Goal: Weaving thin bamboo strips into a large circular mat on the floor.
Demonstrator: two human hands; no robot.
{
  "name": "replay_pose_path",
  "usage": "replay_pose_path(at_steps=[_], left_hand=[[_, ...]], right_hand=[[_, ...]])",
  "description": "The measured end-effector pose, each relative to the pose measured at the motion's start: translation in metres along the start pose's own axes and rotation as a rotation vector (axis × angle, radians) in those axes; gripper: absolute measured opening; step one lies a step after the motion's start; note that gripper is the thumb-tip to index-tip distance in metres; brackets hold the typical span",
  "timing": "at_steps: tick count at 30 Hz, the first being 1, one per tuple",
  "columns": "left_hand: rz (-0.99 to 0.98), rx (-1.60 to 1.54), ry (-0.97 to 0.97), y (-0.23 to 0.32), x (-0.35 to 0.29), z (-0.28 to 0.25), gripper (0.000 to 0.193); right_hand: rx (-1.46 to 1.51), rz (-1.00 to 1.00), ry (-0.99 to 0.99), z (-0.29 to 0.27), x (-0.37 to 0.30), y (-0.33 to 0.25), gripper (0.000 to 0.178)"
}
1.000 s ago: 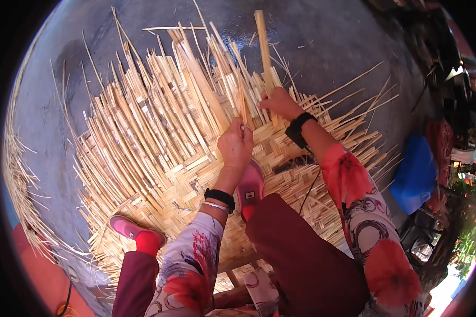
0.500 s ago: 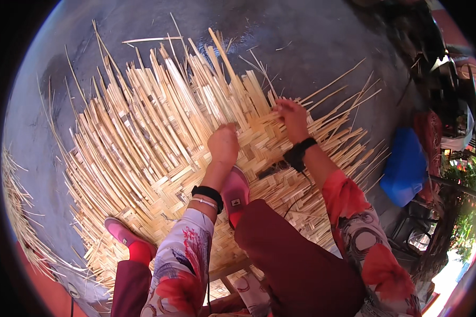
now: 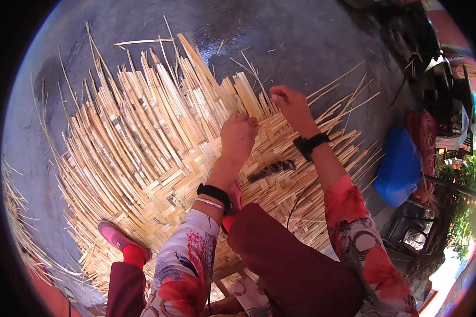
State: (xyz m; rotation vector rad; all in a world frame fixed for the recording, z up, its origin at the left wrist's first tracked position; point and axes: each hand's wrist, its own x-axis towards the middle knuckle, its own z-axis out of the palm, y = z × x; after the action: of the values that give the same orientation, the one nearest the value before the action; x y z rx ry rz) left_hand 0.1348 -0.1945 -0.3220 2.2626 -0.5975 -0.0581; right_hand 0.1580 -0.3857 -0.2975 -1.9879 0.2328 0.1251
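Observation:
A half-woven mat of pale bamboo strips [image 3: 158,203] lies on the floor, its loose strip ends fanning out at the far side and the right. Over its far middle, my left hand [image 3: 239,138] is closed, knuckles up, beside the upright strips; what its fingers hold is hidden. My right hand [image 3: 295,108] is raised at the far right edge of the weave, fingers curled in; I cannot make out anything in them. Between my wrists, a dark, narrow tool [image 3: 272,170] lies on the mat. My pink shoe [image 3: 122,236] rests on the woven part at left.
Grey floor [image 3: 322,37] surrounds the mat, with a few stray strips. A bundle of thin strips [image 3: 17,211] lies at the far left. A blue plastic thing [image 3: 399,168] sits at right, near a dark chair [image 3: 411,232] and clutter.
My right hand has lifted away from the strips and moved slightly up and right. My left hand has shifted right. A long strip near the middle now leans further left.

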Motion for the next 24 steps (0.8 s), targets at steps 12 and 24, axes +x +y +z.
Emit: replay_pose_path(at_steps=[12,24], left_hand=[[-0.467,-0.133,0.102,0.001,0.003,0.028,0.009],[-0.239,-0.175,0.225,-0.005,-0.047,0.008,0.048]], right_hand=[[-0.078,0.098,-0.333,0.002,0.018,-0.003,0.01],[-0.855,-0.452,0.178,0.028,-0.016,-0.004,0.039]])
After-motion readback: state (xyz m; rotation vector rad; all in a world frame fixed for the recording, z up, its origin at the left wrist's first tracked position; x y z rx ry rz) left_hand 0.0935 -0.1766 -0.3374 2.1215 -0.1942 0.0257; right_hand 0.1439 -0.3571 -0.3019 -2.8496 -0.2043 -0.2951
